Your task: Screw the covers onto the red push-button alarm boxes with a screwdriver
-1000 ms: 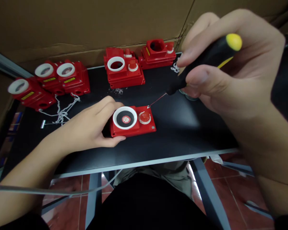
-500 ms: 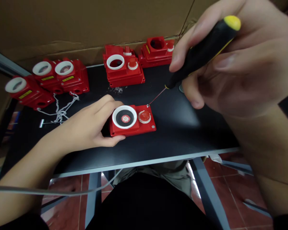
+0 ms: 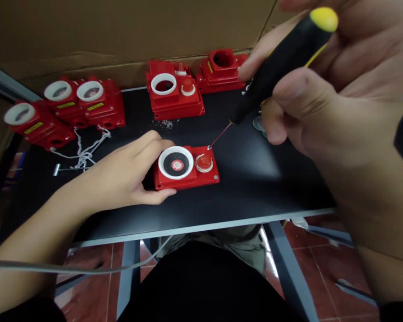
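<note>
My left hand point(image 3: 130, 167) grips the left end of a red housing point(image 3: 198, 179) lying on the black table, thumb in front and fingers behind. On the housing are a white ring point(image 3: 160, 163) around a black disc point(image 3: 169, 163) and a round red button point(image 3: 204, 162). In my right hand point(image 3: 322, 89) is a black and yellow screwdriver point(image 3: 275, 67), held at a slant with fingers and thumb around the handle. Its thin tip meets a screw point(image 3: 209, 147) at the housing's far right corner. Another screw point(image 3: 216, 177) sits at the near right corner.
Several red housings stand along the back, among them one with a white ring point(image 3: 177, 105) and one farther right point(image 3: 221, 71). White cords point(image 3: 83, 156) and a small metal T-shaped tool point(image 3: 57, 169) lie at left. Pale debris point(image 3: 167, 124) dots the table. A grey cable point(image 3: 87, 269) crosses low in front.
My right hand's fingers and thumb have shifted around the screwdriver handle, while its tip stays on the same screw. The left hand keeps its hold; the whole view has shifted slightly.
</note>
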Demonstrator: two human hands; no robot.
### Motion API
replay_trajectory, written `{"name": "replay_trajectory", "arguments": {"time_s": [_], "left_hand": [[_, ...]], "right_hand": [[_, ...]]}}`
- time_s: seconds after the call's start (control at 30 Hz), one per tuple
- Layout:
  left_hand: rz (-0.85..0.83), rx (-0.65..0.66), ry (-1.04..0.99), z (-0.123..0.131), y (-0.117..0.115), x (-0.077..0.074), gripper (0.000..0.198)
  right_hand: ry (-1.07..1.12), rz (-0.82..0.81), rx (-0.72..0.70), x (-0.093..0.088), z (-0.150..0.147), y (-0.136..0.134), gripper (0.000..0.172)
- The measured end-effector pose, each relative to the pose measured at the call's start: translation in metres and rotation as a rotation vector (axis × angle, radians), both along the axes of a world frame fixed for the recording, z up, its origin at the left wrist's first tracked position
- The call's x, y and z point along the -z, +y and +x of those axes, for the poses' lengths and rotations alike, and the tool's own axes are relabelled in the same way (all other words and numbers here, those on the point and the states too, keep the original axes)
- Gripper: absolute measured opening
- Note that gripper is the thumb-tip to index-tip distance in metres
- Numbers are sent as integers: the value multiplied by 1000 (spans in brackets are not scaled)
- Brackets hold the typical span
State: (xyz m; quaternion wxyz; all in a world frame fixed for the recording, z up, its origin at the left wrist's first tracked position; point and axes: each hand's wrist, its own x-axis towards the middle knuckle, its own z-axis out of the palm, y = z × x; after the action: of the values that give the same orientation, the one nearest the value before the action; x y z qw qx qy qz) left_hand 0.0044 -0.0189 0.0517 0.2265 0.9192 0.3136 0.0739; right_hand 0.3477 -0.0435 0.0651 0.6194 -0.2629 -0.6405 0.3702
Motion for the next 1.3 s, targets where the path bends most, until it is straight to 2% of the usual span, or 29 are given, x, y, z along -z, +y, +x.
{"name": "replay_trajectory", "arguments": {"time_s": [0.07, 0.17, 0.2, 0.3, 0.43, 0.5, 0.6, 0.67, 0.8, 0.9, 0.97, 1.03, 1.1, 1.17, 1.23, 1.3], "left_hand": [[5, 5, -6, 0, 0, 0, 60], [12, 18, -5, 0, 0, 0, 59], [14, 17, 0, 0, 0, 0, 59], [18, 13, 5, 0, 0, -1, 59], [14, 15, -2, 0, 0, -1, 57], [19, 16, 1, 0, -1, -1, 57], [38, 38, 5, -1, -1, 0, 57], [52, 52, -1, -2, -1, 1, 57], [77, 68, -5, -4, 1, 3, 57], [109, 88, -15, -6, 1, 4, 57], [132, 101, -28, -8, 1, 6, 56], [163, 112, -45, -9, 2, 7, 54], [198, 118, -56, -10, 2, 9, 53], [212, 118, -57, -10, 2, 9, 52], [195, 117, -51, -9, 3, 8, 51], [170, 114, -44, -8, 3, 7, 52]], "right_hand": [[35, -45, -9, -4, -3, -2, 26], [100, -111, -86, -11, -9, -5, 14], [111, -130, -88, -13, -10, -5, 15], [64, -104, 27, -12, -10, -6, 33], [-108, 16, 203, -1, -3, -5, 36], [-129, -3, 230, 3, 3, -4, 40], [-124, -1, 189, 4, 7, -3, 47], [-107, 33, 133, 1, 7, -2, 43], [-88, 67, 49, 0, 7, -1, 24], [-165, 61, 134, 3, 9, -1, 23], [-227, 68, 232, 5, 10, -2, 34], [-282, 76, 293, 4, 9, -4, 54], [-298, 55, 295, 1, 7, -7, 71], [-271, 22, 275, -3, 3, -9, 77], [-223, 20, 270, -7, 1, -9, 69], [-162, 26, 267, -9, 1, -9, 51]]}}
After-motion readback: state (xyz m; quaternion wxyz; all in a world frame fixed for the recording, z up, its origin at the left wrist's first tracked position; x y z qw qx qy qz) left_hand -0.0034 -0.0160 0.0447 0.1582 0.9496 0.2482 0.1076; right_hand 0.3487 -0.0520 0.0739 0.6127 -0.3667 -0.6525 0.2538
